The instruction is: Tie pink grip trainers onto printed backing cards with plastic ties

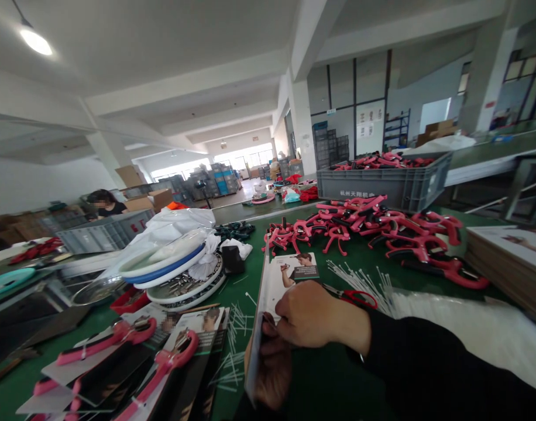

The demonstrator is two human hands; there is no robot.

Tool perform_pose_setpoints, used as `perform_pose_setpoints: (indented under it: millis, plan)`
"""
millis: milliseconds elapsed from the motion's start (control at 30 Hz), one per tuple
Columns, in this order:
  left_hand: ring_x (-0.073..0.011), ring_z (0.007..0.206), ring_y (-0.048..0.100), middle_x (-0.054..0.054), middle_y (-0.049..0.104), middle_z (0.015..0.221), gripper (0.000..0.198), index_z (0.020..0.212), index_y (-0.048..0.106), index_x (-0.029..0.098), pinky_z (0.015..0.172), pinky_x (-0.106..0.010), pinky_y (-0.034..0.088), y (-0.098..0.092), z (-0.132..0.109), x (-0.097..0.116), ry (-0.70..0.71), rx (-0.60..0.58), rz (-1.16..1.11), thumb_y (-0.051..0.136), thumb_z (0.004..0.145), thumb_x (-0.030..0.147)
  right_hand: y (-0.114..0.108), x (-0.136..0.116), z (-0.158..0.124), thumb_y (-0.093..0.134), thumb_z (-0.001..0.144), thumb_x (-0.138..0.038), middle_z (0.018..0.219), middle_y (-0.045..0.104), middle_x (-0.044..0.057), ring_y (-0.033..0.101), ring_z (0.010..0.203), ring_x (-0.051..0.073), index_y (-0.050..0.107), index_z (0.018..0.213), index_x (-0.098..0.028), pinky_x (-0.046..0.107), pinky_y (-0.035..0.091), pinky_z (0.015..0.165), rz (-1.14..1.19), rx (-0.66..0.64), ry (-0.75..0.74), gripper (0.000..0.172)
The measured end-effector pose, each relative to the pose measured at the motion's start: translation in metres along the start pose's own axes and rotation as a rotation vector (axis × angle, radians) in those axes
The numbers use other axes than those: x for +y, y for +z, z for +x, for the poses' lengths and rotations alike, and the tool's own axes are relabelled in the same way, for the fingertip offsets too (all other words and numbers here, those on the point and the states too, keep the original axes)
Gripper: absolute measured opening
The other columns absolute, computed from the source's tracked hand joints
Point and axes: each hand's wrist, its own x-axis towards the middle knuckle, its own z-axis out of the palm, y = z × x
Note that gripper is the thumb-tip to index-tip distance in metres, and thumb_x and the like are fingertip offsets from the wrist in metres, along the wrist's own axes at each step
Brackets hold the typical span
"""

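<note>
Right hand (316, 313) gripping printed card (292, 278), left hand (270, 371) pinching its lower edge, red scissors (354, 298) at 1 o'clock

Right sleeve (426, 368): black, long, matte fabric, entering at lower right of frame and ending at the wrist; small bright speck at cuff edge. Right hand (314, 313) bare. Left hand (272, 368) also bare; dark left sleeve (246, 415) barely visible at bottom edge.

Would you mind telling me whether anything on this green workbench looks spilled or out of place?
Yes: loose white plastic ties lie strewn across the green bench mat, left of the printed card and against the carded pink tools, looking spilled rather than bundled.
</note>
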Motion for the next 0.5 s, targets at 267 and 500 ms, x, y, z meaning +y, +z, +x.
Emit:
perform_pose_setpoints:
  millis: [267,500]
  plan:
    - [0.0022,0.044,0.050,0.002,0.066,0.067,0.013,0.088,0.066,0.018,0.037,0.000,0.033,0.004,0.002,0.000,-0.047,-0.010,0.071,0.060,0.078,0.013,0.008,0.007,0.001,0.039,0.083,-0.033,0.080,0.071,0.011,0.065,0.072,0.024,0.070,0.077,-0.016,0.030,0.042,0.058,0.017,0.057,-0.011,0.036]
    - [-0.0089,0.049,0.058,-0.004,0.070,0.072,0.022,0.090,0.070,0.019,0.050,-0.019,0.049,0.022,0.002,-0.003,-0.191,-0.027,0.318,0.052,0.085,0.029,0.036,0.023,0.004,0.048,0.080,-0.021,0.091,0.067,0.013,0.061,0.082,0.024,0.065,0.086,-0.013,0.032,0.044,0.067,0.368,0.236,0.004,0.020]
